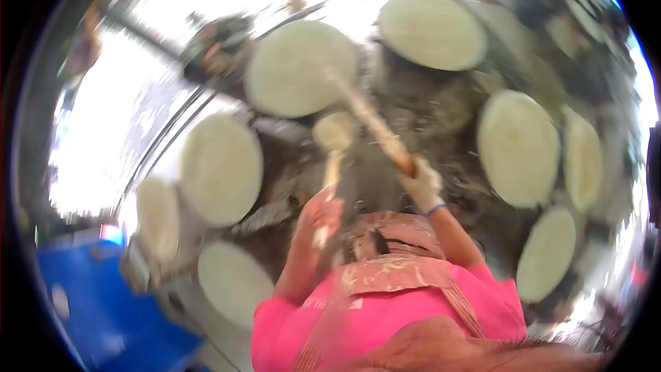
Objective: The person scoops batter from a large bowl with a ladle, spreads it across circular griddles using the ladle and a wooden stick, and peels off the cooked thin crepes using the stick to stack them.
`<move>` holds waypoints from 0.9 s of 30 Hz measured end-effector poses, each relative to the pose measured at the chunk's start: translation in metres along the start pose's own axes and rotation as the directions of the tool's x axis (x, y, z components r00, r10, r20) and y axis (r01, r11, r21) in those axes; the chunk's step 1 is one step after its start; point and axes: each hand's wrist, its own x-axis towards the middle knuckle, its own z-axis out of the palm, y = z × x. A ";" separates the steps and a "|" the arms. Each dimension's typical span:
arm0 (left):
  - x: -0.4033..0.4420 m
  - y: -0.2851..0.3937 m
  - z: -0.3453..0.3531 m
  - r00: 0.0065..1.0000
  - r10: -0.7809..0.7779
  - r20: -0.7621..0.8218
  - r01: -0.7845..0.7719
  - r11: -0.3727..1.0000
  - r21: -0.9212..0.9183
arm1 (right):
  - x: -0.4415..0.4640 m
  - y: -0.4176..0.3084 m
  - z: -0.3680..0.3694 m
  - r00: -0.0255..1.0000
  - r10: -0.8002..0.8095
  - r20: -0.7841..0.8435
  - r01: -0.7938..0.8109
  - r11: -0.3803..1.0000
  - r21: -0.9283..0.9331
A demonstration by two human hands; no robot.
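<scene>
My left hand [321, 212] is closed around the handle of a ladle [334, 132], whose round, pale bowl points away from me. My right hand [422, 184], with a blue band at the wrist, grips a long wooden stick [375, 127]. The stick slants forward and left, and its blurred far end overlaps a large, pale round disc [296, 76]; I cannot tell whether they touch. Further pale discs curve around me: one to the left [222, 169], one at the far right of centre [432, 29] and one to the right [518, 149].
More pale discs stand at the outer left [157, 217], lower left [235, 284], lower right [547, 255] and outer right [582, 158]. Dark, uneven surfaces lie between them. A blue object [103, 303] is at the lower left. Motion blurs the background.
</scene>
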 end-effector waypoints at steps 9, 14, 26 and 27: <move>0.035 -0.044 -0.052 0.976 -0.090 -0.199 0.132 0.968 0.213 | -0.041 0.140 -0.104 0.980 0.103 -0.173 -0.170 0.883 -0.437; 0.043 -0.063 -0.039 0.940 -0.152 -0.305 0.217 0.957 0.192 | 0.010 0.152 -0.110 0.911 0.198 -0.361 -0.336 0.865 -0.372; 0.062 0.007 -0.007 0.809 -0.366 -0.460 0.500 0.840 0.211 | 0.096 0.160 -0.145 0.841 0.330 -0.428 -0.464 0.847 -0.260; 0.063 0.011 -0.005 0.802 -0.359 -0.478 0.505 0.834 0.221 | 0.092 0.163 -0.163 0.794 0.326 -0.514 -0.468 0.866 -0.173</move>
